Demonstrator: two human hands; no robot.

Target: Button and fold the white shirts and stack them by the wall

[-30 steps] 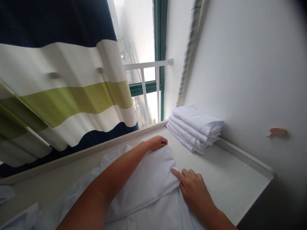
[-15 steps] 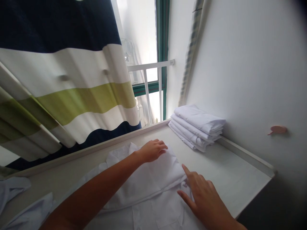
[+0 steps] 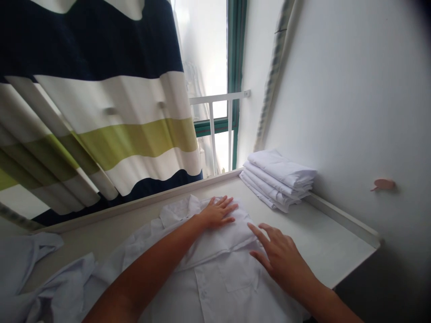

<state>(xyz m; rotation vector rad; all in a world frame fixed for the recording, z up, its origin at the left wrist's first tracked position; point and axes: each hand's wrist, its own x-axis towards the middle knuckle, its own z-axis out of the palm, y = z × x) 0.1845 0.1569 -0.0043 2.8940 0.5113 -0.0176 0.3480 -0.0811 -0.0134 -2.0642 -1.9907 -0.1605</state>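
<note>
A white buttoned shirt (image 3: 229,269) lies on the white tabletop (image 3: 326,237), with part of it folded over near the far side. My left hand (image 3: 217,213) rests palm down on the folded part, its fingers spread. At the shirt's right edge is my right hand (image 3: 278,251), fingers apart and slightly curved, with nothing held between them. Whether its fingertips touch the cloth I cannot tell.
A stack of folded white cloth (image 3: 279,179) sits at the far right, by the wall. More white garments (image 3: 63,282) lie loose at left. A raised rim (image 3: 134,204) runs along the back, below a striped curtain (image 3: 134,139). A pink hook (image 3: 384,184) is on the wall.
My left hand has flattened and spread its fingers on the cloth. My right hand's fingers have moved slightly up and left. The view has shifted a little.
</note>
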